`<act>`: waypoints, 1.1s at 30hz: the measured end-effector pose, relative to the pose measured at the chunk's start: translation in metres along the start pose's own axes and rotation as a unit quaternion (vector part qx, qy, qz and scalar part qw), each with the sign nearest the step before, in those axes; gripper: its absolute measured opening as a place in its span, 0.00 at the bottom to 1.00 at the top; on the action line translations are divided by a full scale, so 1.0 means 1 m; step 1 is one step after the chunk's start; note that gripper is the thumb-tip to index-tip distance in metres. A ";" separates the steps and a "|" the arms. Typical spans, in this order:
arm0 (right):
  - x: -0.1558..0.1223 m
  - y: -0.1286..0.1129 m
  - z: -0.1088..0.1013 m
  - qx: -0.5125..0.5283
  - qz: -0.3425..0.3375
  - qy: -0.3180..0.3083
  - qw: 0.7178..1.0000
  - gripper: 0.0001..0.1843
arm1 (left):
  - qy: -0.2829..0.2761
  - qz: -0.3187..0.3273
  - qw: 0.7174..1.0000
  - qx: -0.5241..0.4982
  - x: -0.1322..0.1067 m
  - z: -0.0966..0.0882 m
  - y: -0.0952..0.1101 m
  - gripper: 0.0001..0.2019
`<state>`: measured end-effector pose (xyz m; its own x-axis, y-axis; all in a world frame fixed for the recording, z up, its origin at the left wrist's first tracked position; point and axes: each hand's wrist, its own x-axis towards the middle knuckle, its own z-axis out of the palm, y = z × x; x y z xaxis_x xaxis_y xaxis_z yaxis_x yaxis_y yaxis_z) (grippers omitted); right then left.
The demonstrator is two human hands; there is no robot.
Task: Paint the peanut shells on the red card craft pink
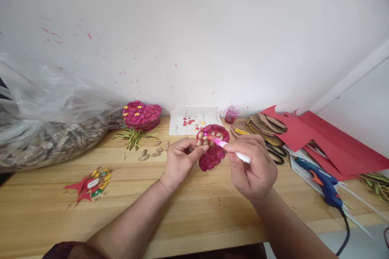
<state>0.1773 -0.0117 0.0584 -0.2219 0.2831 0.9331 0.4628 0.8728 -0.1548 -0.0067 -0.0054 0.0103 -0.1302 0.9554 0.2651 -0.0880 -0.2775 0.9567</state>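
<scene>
My left hand (179,161) grips the left edge of a peanut-covered craft piece (210,159), thumb on its front. Its lower part and rim are painted magenta, while several peanuts near the top are still bare tan. In my right hand (255,168) is a white-handled paintbrush (220,142), pinched between thumb and fingers. Its pink tip lies over the bare peanuts; whether it touches them I cannot tell. Loose peanuts (156,153) lie on the wooden table to the left of the piece. Behind it, a plastic cup (232,114) stained with magenta paint stands by the wall.
A plastic bag (60,129) of peanuts fills the left side. Finished-looking magenta pieces (142,115) with yellow stars are stacked at the back. Red paper (343,145), scissors (276,153) and a blue glue gun (325,182) with its cord lie right. Paper scraps (91,185) lie front left.
</scene>
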 end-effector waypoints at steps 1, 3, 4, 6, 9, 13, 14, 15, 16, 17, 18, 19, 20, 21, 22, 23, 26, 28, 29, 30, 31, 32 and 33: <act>0.000 0.000 0.000 0.001 -0.002 -0.002 1.000 0.12 | -0.003 -0.011 1.000 -0.011 0.000 0.000 0.002 0.19; 0.000 0.000 0.000 0.001 -0.003 0.001 1.000 0.12 | -0.006 -0.028 0.999 -0.023 0.001 0.001 0.005 0.20; 0.000 0.000 0.000 0.000 -0.003 0.003 1.000 0.12 | -0.007 -0.035 0.999 -0.025 0.001 0.001 0.006 0.19; -0.001 0.000 0.001 -0.001 -0.002 0.005 1.000 0.12 | -0.007 -0.045 0.999 -0.027 0.001 0.001 0.007 0.19; -0.001 0.001 0.001 0.000 0.000 -0.002 1.000 0.12 | -0.006 -0.055 0.998 -0.034 0.001 0.001 0.008 0.19; -0.002 0.002 0.002 -0.004 0.001 -0.005 1.000 0.11 | -0.011 -0.074 0.996 -0.057 0.001 0.002 0.010 0.19; -0.002 0.002 0.002 -0.005 0.001 -0.003 1.000 0.11 | -0.014 -0.081 0.995 -0.064 0.001 0.003 0.011 0.19; -0.002 0.002 0.002 -0.006 0.002 -0.001 1.000 0.12 | -0.017 -0.089 0.993 -0.071 0.001 0.003 0.013 0.18; -0.002 0.003 0.003 -0.007 0.002 0.000 1.000 0.12 | -0.020 -0.096 0.992 -0.078 0.001 0.003 0.014 0.18; -0.002 0.003 0.003 -0.007 0.002 -0.001 1.000 0.13 | -0.021 -0.102 0.991 -0.083 0.002 0.003 0.014 0.19; -0.002 0.003 0.003 -0.006 0.002 -0.003 1.000 0.13 | -0.021 -0.106 0.990 -0.086 0.002 0.004 0.015 0.19; -0.002 0.003 0.003 -0.003 0.004 -0.005 1.000 0.13 | -0.021 -0.110 0.990 -0.086 0.002 0.004 0.015 0.19; -0.003 0.003 0.003 0.000 0.007 -0.008 1.000 0.13 | -0.021 -0.113 0.990 -0.084 0.002 0.003 0.015 0.19; -0.003 0.003 0.003 0.005 0.011 -0.011 1.000 0.12 | -0.020 -0.116 0.990 -0.081 0.003 0.003 0.014 0.20; -0.004 0.004 0.003 0.009 0.014 -0.013 1.000 0.12 | -0.020 -0.118 0.990 -0.077 0.003 0.003 0.014 0.20; -0.004 0.004 0.003 0.011 0.016 -0.013 1.000 0.12 | -0.020 -0.119 0.990 -0.075 0.003 0.003 0.014 0.20; -0.005 0.004 0.003 0.005 0.020 -0.010 1.000 0.13 | -0.023 -0.122 0.989 -0.075 0.003 0.003 0.015 0.20; -0.005 0.004 0.004 0.003 0.021 -0.010 1.000 0.13 | -0.021 -0.124 0.989 -0.075 0.002 0.003 0.016 0.21; -0.005 0.004 0.004 0.005 0.020 -0.012 1.000 0.13 | -0.020 -0.126 0.989 -0.074 0.002 0.003 0.016 0.21; -0.005 0.003 0.004 0.008 0.018 -0.015 1.000 0.13 | -0.019 -0.127 0.989 -0.072 0.002 0.003 0.016 0.21; -0.005 0.002 0.004 0.010 0.016 -0.018 1.000 0.13 | -0.019 -0.128 0.989 -0.070 0.002 0.003 0.016 0.21; -0.005 0.002 0.004 0.011 0.013 -0.019 1.000 0.12 | -0.020 -0.128 0.989 -0.068 0.002 0.003 0.016 0.21; -0.005 0.001 0.004 0.011 0.011 -0.020 1.000 0.12 | -0.021 -0.127 0.989 -0.068 0.002 0.002 0.015 0.20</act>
<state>0.1759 -0.0105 0.0520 -0.2460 0.3167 0.9161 0.4485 0.8750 -0.1821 -0.0061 -0.0070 0.0255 -0.0468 0.9985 0.0266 -0.2443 -0.0372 0.9690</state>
